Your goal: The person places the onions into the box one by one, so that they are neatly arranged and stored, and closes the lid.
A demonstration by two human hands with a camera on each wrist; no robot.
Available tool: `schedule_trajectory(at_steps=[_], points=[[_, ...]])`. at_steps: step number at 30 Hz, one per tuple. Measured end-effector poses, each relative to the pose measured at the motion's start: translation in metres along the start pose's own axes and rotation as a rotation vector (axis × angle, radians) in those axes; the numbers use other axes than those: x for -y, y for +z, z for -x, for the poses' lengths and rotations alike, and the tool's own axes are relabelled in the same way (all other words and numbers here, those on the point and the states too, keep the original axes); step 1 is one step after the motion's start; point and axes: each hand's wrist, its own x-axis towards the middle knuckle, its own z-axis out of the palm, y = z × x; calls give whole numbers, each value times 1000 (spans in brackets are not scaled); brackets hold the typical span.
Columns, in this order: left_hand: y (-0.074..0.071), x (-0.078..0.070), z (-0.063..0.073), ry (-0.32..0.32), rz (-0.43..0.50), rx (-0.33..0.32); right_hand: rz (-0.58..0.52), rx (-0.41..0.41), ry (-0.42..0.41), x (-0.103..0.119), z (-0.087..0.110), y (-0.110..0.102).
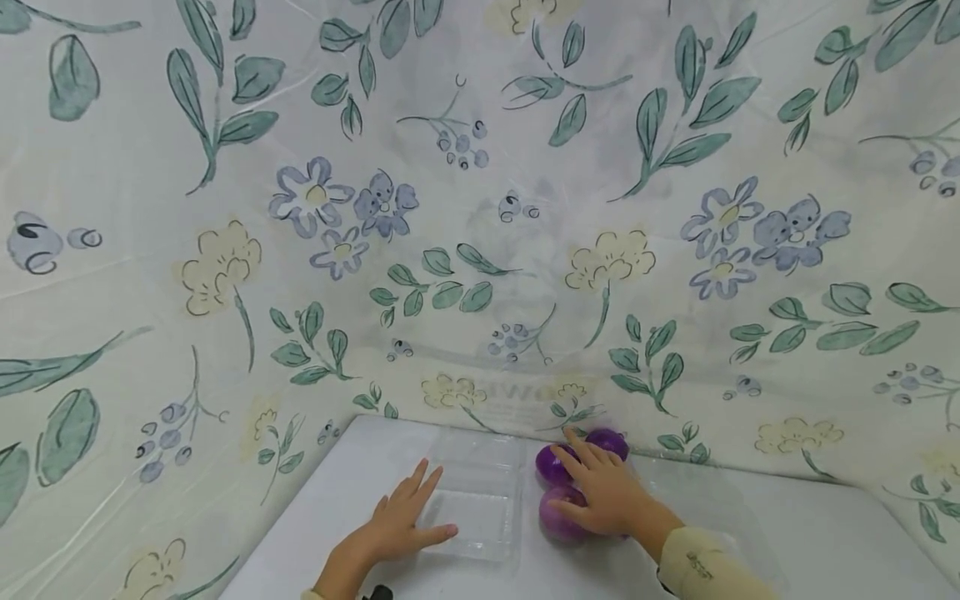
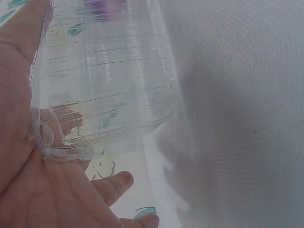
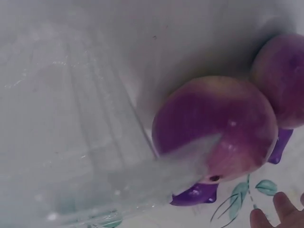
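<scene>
A clear plastic box (image 1: 480,521) with ridged walls lies on the white tabletop. My left hand (image 1: 397,517) is at its left side, fingers and thumb spread. In the left wrist view, the rim of the plastic box (image 2: 104,90) runs along the palm. My right hand (image 1: 611,492) lies over several round purple fruits (image 1: 564,515) bunched to the right of the box, its fingers extended across their tops. Close up in the right wrist view, one fruit (image 3: 218,118) is glossy pink-purple with a darker purple piece beneath; the right fingertips (image 3: 285,209) show at the corner.
Another thin clear plastic piece (image 1: 697,500) lies on the right part of the white table (image 1: 832,533). A floral cloth (image 1: 480,275) hangs upright behind the table's back edge. Clear plastic (image 3: 80,142) fills the left of the right wrist view, overlapping the fruit.
</scene>
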Motion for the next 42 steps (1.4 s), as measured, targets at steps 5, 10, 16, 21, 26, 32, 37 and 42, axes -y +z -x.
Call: schedule_trajectory(at_steps=[5,10,16,21,26,32,37,42], points=[[0,0,-4,-4,-13,-15,-38,19,-10,8,-5,2],[1,1,-5,-14,-14,-16,-67,25,-12,13,-8,9],[2,2,-2,-16,-5,-15,-101,12,1,16,-9,15],[0,2,-1,-15,-3,-16,-165,24,26,17,-11,19],[0,2,0,0,10,-21,-275,51,80,19,-13,23],[2,3,2,9,26,-15,-328,83,125,18,-10,27],[-1,1,2,23,19,-15,-332,105,96,15,-8,29],[-2,-1,2,25,29,-14,-327,93,31,16,-9,31]])
